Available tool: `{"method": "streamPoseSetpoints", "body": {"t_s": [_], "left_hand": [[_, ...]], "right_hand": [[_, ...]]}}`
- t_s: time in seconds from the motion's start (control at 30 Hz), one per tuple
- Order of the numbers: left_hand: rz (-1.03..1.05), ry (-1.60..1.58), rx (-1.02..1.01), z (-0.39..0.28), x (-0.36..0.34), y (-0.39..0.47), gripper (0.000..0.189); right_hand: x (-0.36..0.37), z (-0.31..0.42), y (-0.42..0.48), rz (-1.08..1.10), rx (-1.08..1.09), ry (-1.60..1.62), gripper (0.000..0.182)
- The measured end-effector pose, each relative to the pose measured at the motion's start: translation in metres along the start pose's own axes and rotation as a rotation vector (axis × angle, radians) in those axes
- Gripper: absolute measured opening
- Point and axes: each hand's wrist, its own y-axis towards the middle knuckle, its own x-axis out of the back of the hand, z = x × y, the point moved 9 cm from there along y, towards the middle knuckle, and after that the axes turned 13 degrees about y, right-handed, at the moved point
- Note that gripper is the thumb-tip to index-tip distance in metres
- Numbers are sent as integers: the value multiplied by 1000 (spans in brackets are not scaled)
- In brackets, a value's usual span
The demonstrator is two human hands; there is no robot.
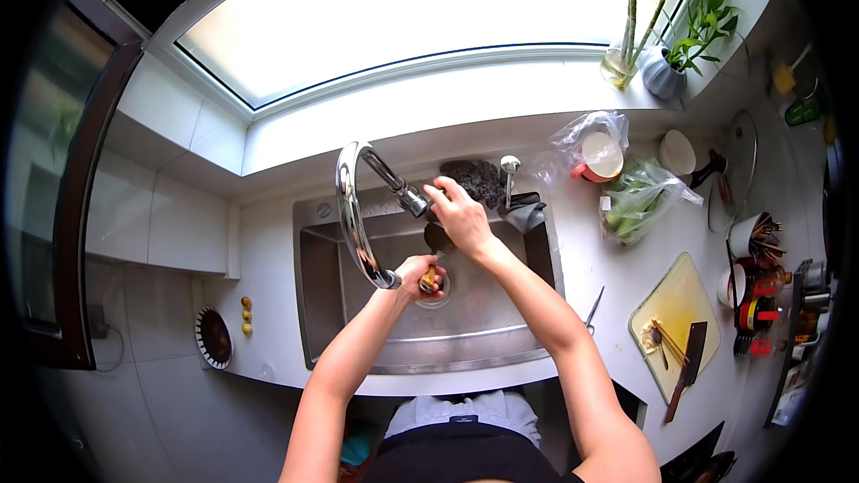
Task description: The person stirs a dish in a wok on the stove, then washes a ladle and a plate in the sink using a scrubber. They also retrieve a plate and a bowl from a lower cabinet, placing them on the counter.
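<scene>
My left hand (423, 276) grips the wooden handle (428, 278) of a utensil over the stainless steel sink (376, 352). The utensil's dark round head (437, 236) lies beyond my fingers, under the faucet's outlet, partly hidden by my right hand; its exact kind is not clear. My right hand (462, 216) is raised beside the chrome faucet's spout (413, 201), fingers extended and apart, with nothing visible in them. Whether its fingertips touch the spout cannot be told. Below my left hand is the round sink drain (433, 298).
The arched faucet neck (347, 215) rises left of my hands. Behind the sink lie a dark mesh bundle (470, 178) and a grey cloth (525, 211). At right are scissors (594, 308), bagged green vegetables (631, 211), and a cutting board (661, 282) with a cleaver (691, 355).
</scene>
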Motion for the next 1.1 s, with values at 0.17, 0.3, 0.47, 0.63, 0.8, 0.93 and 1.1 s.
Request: {"method": "streamPoseSetpoints", "body": {"t_s": [0.17,0.3,0.47,0.63,0.8,0.93,1.1], "left_hand": [[-55,248,-66,1,20,-13,33],[-102,324,-261,28,54,-11,31],[-234,223,-308,65,81,-24,28],[-225,108,-211,91,88,-29,31],[-166,122,-185,90,78,-28,37],[-37,88,-139,82,64,-27,38],[143,7,-86,51,43,5,42]], "right_hand": [[-46,-64,-120,202,-401,2,11],[-148,-132,-226,422,-623,17,12],[-232,-139,-245,562,-488,-188,11],[-258,-130,-241,645,-443,-322,13],[-252,-141,-243,581,-487,-295,12],[-152,-141,-235,326,-536,-279,12],[-63,-156,-228,419,-555,-558,9]]}}
